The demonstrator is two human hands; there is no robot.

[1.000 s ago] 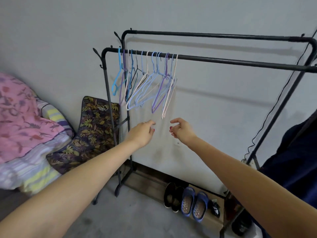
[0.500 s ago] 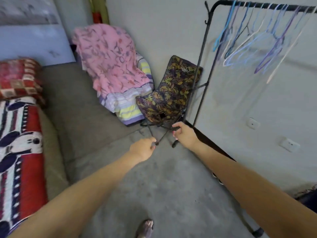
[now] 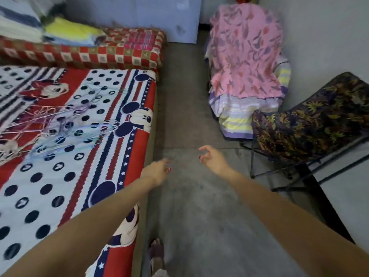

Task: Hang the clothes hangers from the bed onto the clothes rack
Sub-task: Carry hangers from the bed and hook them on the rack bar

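A pink blanket (image 3: pixel 246 50) draped striped bedding beside a floral folding chair (image 3: pixel 311 120); folded linens (image 3: pixel 65 33) lay past the grey floor (image 3: pixel 195 206).

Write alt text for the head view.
Two empty hands, left and right, reach out over a grey floor toward a pile of thin pastel hangers on a cartoon-print bed. A pink blanket drapes a chair.

One bed (image 3: pixel 127 148) left of the fingers, one tangled heap of hangers (image 3: pixel 60 126) uncountable, two hands, one folding chair (image 3: pixel 311 124) right
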